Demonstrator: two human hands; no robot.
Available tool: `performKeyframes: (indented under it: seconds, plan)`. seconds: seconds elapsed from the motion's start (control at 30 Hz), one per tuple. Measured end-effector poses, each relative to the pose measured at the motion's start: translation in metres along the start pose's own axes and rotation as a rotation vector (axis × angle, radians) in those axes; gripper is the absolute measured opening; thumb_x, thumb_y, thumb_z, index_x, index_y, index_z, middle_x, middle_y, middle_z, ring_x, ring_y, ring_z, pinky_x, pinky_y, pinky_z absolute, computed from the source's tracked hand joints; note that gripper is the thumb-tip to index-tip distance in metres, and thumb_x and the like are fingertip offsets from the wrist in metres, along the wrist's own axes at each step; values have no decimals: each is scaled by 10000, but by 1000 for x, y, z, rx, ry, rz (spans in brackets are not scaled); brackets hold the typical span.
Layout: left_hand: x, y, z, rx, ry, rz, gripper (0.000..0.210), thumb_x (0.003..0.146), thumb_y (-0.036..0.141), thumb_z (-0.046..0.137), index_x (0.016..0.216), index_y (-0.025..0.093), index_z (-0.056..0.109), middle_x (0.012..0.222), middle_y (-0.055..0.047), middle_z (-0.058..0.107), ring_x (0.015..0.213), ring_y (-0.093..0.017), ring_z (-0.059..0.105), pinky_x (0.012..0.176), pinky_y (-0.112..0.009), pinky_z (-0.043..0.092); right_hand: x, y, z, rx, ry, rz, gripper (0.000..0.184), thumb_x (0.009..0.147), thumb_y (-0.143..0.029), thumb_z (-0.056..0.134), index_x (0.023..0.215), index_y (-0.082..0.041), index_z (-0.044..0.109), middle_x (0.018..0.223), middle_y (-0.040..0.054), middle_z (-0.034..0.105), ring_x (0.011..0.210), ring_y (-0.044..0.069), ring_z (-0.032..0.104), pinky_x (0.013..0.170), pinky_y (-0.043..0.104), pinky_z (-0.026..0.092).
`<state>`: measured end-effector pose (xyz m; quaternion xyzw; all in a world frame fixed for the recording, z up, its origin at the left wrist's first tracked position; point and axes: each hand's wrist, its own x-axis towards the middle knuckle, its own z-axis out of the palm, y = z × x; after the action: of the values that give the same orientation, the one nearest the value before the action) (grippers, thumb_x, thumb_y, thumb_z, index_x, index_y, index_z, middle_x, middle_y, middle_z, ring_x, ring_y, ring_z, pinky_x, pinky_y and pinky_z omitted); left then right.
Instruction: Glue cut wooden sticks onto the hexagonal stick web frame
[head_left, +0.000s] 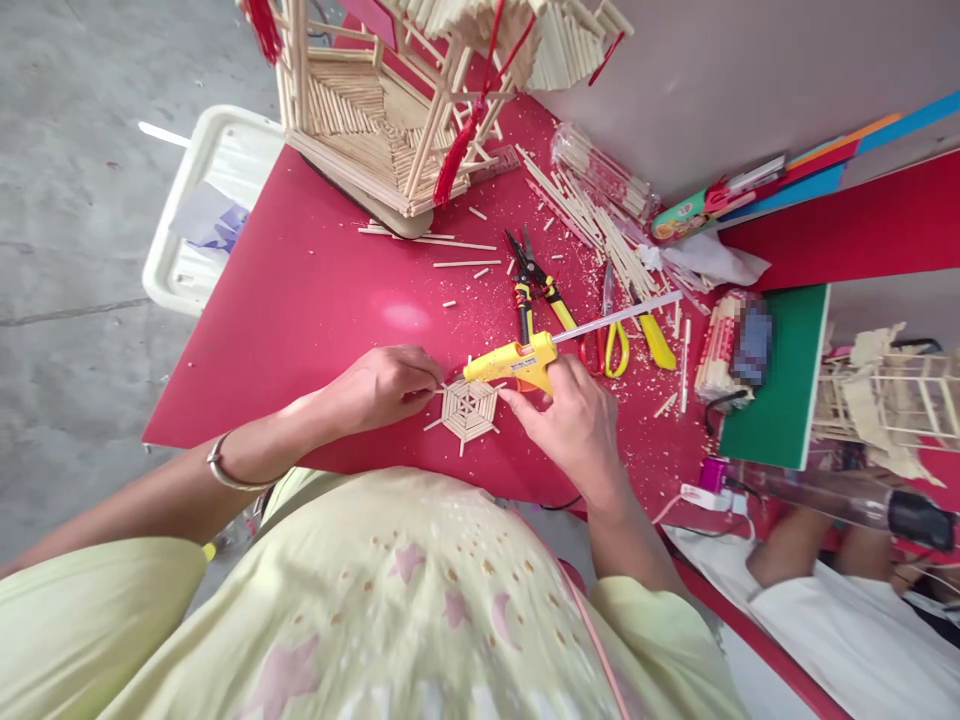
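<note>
Starting at the upper left of the frame: a white plastic tray [251,150] beside the red bench [300,290], with a creased, purple-printed sheet [214,222] in it. Left of centre, the left hand [382,388], thumb and fingertips pinched together, apparently on the upper-left spoke of the hexagonal stick web [469,412]; too small to tell of any separate piece there.

At upper centre, a stick-built pavilion model [349,105] hung with red tassels [459,160]. Just below the middle of the frame, the web itself, flat near the bench's lower edge, rings of short sticks between its spokes. Over its upper edge, a yellow hot glue gun [517,362], nozzle close to the web; touching or just above, impossible to tell. Wrapped around the gun's handle, the right hand [577,430], thumb reaching toward the upper-right spoke.

Seemingly at the step of gluing near the upper-left corner. Calling next, most likely, for a small dab right at the joint, a steady pinch, and fingertips clear of the hot nozzle.

Right of centre, yellow-and-black-handled cutters [556,302], scissors [607,285] and loose sticks [592,220]. At upper right, a clear packet [600,170] with sticks inside, then a green printed canister [682,215], contents too blurred to name. Farther right, a second clear packet [716,355], also holding sticks.
</note>
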<state>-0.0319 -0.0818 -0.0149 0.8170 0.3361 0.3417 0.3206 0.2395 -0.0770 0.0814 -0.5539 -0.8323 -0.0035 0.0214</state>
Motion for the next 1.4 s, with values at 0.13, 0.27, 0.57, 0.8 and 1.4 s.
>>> performKeyframes:
  seconds: [0.13,0.27,0.57,0.8,1.4]
  plan:
    - [2,1,-1,-22,0,-24,225,933,123,572,957,190,786,1011,-115,796,903,-197,737,833,-318,587,3,-2,5,-23,-22,-16,231,934,-406,651,989,-183,625,893,78,642,790,215,603,627,339,396]
    - [3,2,-1,-33,-3,-59,213,896,88,582,882,185,771,1007,-104,797,887,-193,734,817,-307,579,6,-4,9,-53,-34,-47,191,923,-340,614,1013,-172,629,888,72,642,764,199,596,605,332,367]
    - [2,1,1,-61,34,-59,223,871,86,576,823,185,770,986,-102,799,860,-188,736,790,-297,581,6,-5,10,-78,-8,-70,222,935,-305,551,1081,-155,627,881,78,640,762,203,586,602,331,356]
    - [1,-1,3,-56,27,-65,215,864,81,584,795,189,757,997,-92,800,861,-183,737,792,-285,573,5,-5,12,-91,-14,-77,218,937,-291,534,1078,-154,630,899,84,632,783,207,588,606,332,356]
    - [1,-1,0,-51,6,-66,212,849,60,585,781,177,748,1002,-85,798,845,-175,733,781,-280,568,7,-7,9,-109,-6,-93,180,924,-229,522,1041,-154,635,887,78,639,788,201,594,621,332,370]
